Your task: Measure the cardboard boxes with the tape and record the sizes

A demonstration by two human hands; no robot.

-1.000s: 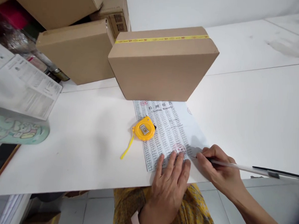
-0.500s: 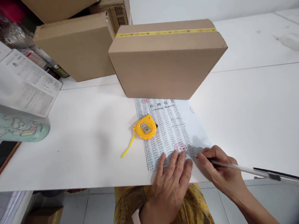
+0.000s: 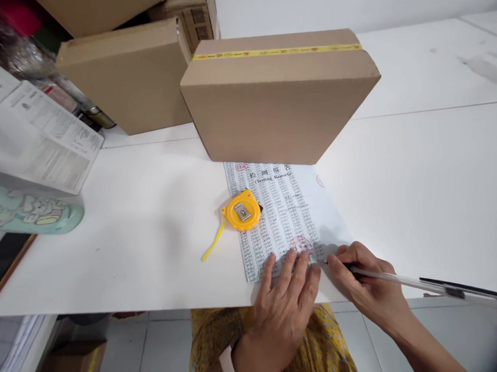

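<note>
Head view: since the last frames, the tip of the pen has stayed by the lower right of the Testing Report; I judge the writing barely advanced. My right hand grips this one pen; my left hand lies spread on the single report, grasping nothing. One yellow tape measure overlaps its left edge. On the tabletop beyond stands one taped cardboard box, at least three more boxes leftward.

A patterned green bottle is just beside a white printed box
</note>
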